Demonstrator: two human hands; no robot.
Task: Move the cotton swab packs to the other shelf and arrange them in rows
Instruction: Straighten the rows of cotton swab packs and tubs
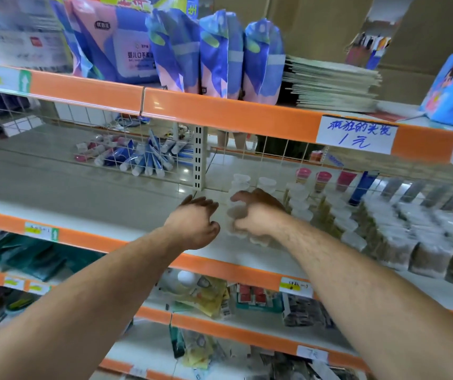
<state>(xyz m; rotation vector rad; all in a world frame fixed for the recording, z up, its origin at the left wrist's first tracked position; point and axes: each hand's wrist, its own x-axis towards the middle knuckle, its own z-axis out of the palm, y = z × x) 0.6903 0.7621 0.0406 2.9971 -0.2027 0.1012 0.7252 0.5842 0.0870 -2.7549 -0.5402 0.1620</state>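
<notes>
while left hand [195, 224] hovers slack, right hand [258, 215] grips clear swab packs [235, 213]

- The white middle shelf board [82, 185] lies bare to the left of the cream perforated upright post [200, 157], leaving wide open room there.
- A white wire mesh back panel [55, 127] closes off the rear.
- The orange-edged upper shelf [219, 111] limits the headroom.
- Rows of clear lidded plastic swab tubs [299, 198] crowd the right side.
- Clear bagged packs [412, 237] stand just beside them.
</notes>
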